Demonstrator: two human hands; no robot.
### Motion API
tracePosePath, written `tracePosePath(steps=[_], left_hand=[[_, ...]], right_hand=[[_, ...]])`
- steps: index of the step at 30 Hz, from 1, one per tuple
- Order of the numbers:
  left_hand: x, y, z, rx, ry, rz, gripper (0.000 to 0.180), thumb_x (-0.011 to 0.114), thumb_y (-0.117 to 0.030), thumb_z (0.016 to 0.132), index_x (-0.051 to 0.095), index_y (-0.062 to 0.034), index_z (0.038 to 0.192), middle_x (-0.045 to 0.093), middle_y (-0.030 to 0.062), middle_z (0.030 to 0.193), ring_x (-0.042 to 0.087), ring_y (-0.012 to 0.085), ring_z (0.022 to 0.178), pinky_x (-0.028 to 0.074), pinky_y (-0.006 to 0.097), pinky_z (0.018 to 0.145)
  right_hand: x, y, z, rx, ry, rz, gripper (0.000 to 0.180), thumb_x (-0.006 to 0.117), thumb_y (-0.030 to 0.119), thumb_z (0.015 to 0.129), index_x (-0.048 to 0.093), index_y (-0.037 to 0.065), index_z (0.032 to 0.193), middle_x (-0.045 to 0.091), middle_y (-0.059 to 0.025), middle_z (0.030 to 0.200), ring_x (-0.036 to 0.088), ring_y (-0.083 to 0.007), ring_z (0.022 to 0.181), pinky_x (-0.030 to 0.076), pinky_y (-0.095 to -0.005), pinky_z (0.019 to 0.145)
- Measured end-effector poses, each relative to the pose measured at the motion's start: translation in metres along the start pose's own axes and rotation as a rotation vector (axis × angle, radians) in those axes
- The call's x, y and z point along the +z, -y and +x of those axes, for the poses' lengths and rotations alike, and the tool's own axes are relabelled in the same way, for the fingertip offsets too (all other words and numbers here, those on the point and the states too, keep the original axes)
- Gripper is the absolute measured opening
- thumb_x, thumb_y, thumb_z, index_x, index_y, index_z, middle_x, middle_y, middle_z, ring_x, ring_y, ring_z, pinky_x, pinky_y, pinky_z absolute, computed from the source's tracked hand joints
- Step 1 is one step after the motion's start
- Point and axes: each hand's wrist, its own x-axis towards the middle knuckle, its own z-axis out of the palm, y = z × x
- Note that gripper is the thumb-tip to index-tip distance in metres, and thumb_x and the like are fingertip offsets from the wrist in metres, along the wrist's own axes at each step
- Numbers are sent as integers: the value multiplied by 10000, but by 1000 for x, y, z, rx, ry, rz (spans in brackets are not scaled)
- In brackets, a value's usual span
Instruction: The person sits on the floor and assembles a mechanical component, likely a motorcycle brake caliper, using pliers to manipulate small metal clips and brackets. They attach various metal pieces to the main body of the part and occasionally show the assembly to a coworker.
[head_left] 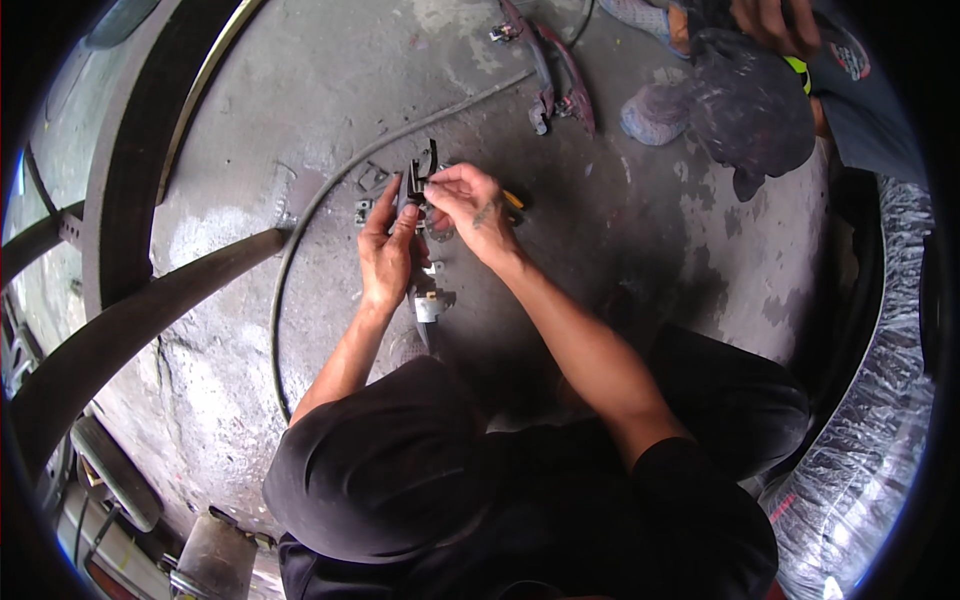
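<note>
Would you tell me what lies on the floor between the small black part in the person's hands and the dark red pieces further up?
In the head view, only bare stained concrete floor separates the black part from the dark red pieces.

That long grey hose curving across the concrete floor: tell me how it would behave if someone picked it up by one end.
The grey hose would probably flop and trail: it lies in one long loose curve. It looks thin, so likely light, though its material cannot be told. Lying flat on the rough concrete floor, it seems apt to drag rather than roll.
</note>
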Motion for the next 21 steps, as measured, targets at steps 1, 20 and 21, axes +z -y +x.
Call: tracePosePath(steps=[1,20,21], left_hand=[[0,-1,0,6,2,2,514,636,-168,1051,504,-62,1537,653,12,785,550,72,548,467,255,475],[-4,-5,-1,-40,88,-120,554,610,-170,1061,429,-39,1568,648,85,975,599,126,566,509,280,468],[-3,-8,-2,-51,101,-144,553,609,-167,1061,427,-39,1568,653,89,986,602,129,568,510,281,469]], right_hand=[[0,4,0,73,0,-16,197,727,164,976,666,-20,1014,685,-65,800,630,-110,585,544,-262,511],[-16,14,1,107,86,383,220,662,56,921,620,-53,1107,707,-156,1005,720,-221,815,622,-357,759],[-18,12,3,110,74,366,226,655,56,921,614,-55,1114,701,-157,1022,720,-223,830,621,-353,766]])
